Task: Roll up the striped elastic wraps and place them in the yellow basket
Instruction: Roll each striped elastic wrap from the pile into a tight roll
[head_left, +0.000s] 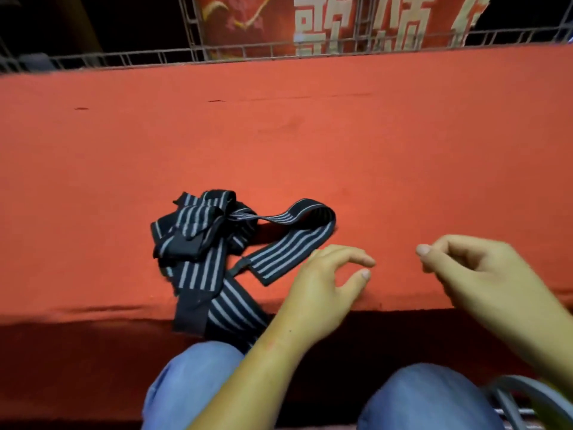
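**A:** Wraps, where?

**B:** The striped wraps (210, 243) lay in a loose tangle on the red cloth (310, 135), near its front edge and left of centre. Not rolled. One strip looped out to the right and doubled back, its end lying flat. Two ends hung over the front edge.

**A:** Left hand?

**B:** The left hand (322, 287) was just right of the tangle, palm down, low over the cloth. Fingers were relaxed and a bit spread, thumb apart, gripping nothing. Its fingertips were right beside the flat strip. I couldn't tell if they touched it.

**A:** Right hand?

**B:** The right hand (483, 274) was further right, well apart from the wraps. Fingers were loosely curled under, thumb sticking out toward the left hand. Nothing showed in it. It was a bit blurred.

**A:** Anything else?

**B:** Two knees (428, 398) in blue denim sat below the cloth's edge, with the hanging ends beside the left one. A metal rail (124, 58) ran along the far side of the cloth. Behind it hung a red banner (341, 23) with pale characters. A grey curved piece (511, 395) sat at the bottom right corner, and I couldn't tell what it was.
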Demonstrator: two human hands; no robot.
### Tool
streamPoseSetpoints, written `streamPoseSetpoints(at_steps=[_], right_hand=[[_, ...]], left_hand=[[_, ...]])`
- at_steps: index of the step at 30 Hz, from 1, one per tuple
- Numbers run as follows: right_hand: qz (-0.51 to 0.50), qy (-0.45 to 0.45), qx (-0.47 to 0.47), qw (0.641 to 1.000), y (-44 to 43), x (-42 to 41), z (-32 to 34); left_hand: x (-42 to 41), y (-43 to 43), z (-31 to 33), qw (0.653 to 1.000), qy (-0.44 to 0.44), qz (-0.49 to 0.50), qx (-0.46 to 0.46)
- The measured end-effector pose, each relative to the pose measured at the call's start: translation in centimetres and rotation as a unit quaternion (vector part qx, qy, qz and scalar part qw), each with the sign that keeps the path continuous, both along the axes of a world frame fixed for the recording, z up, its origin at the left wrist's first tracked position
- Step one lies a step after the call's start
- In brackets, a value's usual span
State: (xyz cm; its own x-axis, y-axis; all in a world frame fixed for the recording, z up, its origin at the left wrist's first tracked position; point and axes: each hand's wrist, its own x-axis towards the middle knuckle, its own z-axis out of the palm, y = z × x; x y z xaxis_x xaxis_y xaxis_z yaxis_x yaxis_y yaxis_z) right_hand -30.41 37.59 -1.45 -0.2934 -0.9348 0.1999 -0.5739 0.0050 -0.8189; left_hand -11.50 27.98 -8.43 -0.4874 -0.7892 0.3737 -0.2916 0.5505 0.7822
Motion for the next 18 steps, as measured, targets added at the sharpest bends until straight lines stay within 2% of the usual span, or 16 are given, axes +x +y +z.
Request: streamPoseSetpoints(at_steps=[5, 8, 11, 13, 18], right_hand=[[0.03, -0.116, 0.004, 0.993, -4.2, 5.0, -3.8], [0.041, -0.171, -0.002, 0.984, -6.4, 7.8, -5.3], [0.048, -0.233, -0.006, 0.971, -8.6, 10.3, -6.8], [0.051, -0.283, -0.005, 0.958, -10.3, 11.9, -8.0], [0.091, -0.349, 0.022, 0.932, -13.8, 14.4, -9.7]], left_hand=[[4.6, -1.8, -1.0, 0.997, 0.02, 0.069, 0.006], [7.1, -3.4, -1.8, 0.99, 0.007, 0.133, -0.043], [9.4, -5.8, -1.5, 0.966, 0.046, 0.241, -0.085], [10.6, -7.5, -0.7, 0.948, 0.061, 0.303, -0.079], [13.9, -12.6, 0.0, 0.897, -0.013, 0.44, -0.036]])
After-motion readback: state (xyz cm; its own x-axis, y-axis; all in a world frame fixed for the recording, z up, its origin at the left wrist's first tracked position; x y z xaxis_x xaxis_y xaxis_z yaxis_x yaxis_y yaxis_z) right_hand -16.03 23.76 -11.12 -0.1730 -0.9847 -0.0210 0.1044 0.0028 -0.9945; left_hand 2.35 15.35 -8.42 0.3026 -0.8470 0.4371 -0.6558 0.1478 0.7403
